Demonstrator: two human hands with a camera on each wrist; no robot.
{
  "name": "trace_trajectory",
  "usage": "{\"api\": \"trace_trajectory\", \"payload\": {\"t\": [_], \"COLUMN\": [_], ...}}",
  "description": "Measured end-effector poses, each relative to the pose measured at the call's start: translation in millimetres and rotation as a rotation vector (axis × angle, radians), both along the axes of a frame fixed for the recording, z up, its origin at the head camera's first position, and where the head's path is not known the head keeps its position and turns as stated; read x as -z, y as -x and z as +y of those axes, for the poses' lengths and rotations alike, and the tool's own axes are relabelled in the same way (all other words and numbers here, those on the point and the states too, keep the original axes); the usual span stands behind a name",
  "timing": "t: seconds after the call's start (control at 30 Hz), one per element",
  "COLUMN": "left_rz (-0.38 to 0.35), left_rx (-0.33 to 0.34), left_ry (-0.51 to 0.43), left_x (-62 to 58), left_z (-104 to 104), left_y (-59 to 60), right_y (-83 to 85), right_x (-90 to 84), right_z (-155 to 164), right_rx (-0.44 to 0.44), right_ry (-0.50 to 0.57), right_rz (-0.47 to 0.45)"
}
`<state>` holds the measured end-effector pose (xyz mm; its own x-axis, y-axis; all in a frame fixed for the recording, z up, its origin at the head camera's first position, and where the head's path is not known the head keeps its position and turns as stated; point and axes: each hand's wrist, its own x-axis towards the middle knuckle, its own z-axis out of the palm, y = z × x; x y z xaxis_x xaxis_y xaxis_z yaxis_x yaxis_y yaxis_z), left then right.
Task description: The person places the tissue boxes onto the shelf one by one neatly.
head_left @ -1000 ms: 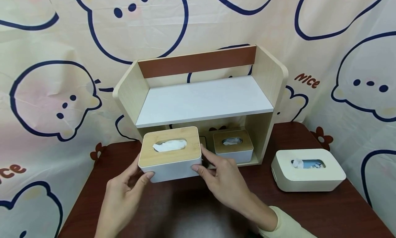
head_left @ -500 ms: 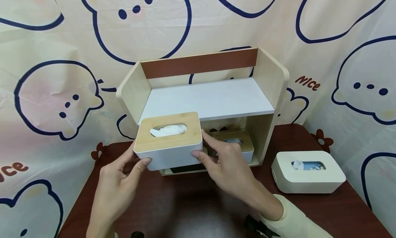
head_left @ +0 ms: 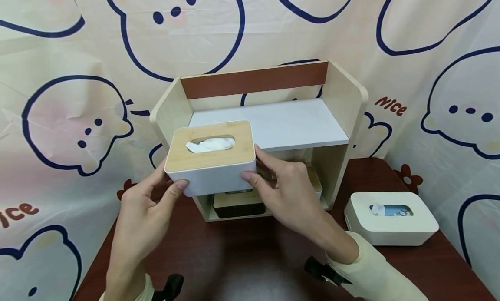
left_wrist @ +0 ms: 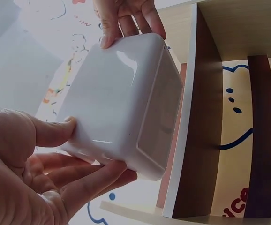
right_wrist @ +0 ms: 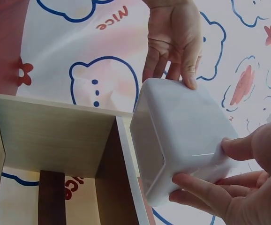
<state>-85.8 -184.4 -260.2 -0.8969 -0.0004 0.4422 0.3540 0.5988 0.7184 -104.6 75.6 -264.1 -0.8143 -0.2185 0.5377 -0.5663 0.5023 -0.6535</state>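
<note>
Both hands hold a white tissue box (head_left: 211, 160) with a bamboo lid in the air, just in front of the wooden shelf unit (head_left: 265, 127), level with its white upper board. The left hand (head_left: 142, 214) grips the box's left end, thumb on the front and fingers curled beneath; the right hand (head_left: 289, 192) grips the right end the same way. Under the shelf's board sit a black box (head_left: 238, 205) and another bamboo-lidded box (head_left: 314, 181). To the shelf's right, on the brown table (head_left: 242, 257), lies a cream tissue box (head_left: 390, 218). The backdrop cloth (head_left: 390, 103) behind the shelf reads "Nice".
</note>
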Motion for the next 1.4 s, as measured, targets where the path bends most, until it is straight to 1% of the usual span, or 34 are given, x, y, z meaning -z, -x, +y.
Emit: {"api": "trace_trajectory", "payload": {"t": [0.1, 0.3, 0.4, 0.57, 0.77, 0.87, 1.17, 1.4], "left_rz": [0.008, 0.027, 0.017, -0.020, -0.052, -0.057, -0.060, -0.022], "left_rx": [0.011, 0.058, 0.068, 0.060, 0.066, 0.057, 0.012, -0.018], "left_ry": [-0.012, -0.051, -0.064, -0.085, -0.181, -0.210, -0.238, -0.290], "left_x": [-3.2, -9.0, -11.5, -14.9, -17.8, -19.1, -23.3, -20.4], "left_z": [1, 2, 3, 5, 7, 9, 14, 18], "left_y": [4.2, 13.4, 19.5, 32.1, 47.5, 56.1, 80.4, 93.9], "right_y": [4.0, 13.0, 19.1, 31.9, 49.4, 58.5, 82.0, 94.9], "right_x": [-2.9, -7.7, -10.6, -15.4, -18.6, -20.1, -19.9, -20.0], "right_z": [-1, -1, -2, -4, -6, -8, -13, -17], "right_rx": [-0.012, -0.015, -0.010, 0.006, 0.014, 0.013, 0.044, 0.077], "right_ry": [0.023, 0.056, 0.063, 0.061, 0.062, 0.067, 0.073, 0.070], "right_rz": [0.008, 0.001, -0.013, -0.069, -0.076, -0.075, -0.087, -0.090]}}
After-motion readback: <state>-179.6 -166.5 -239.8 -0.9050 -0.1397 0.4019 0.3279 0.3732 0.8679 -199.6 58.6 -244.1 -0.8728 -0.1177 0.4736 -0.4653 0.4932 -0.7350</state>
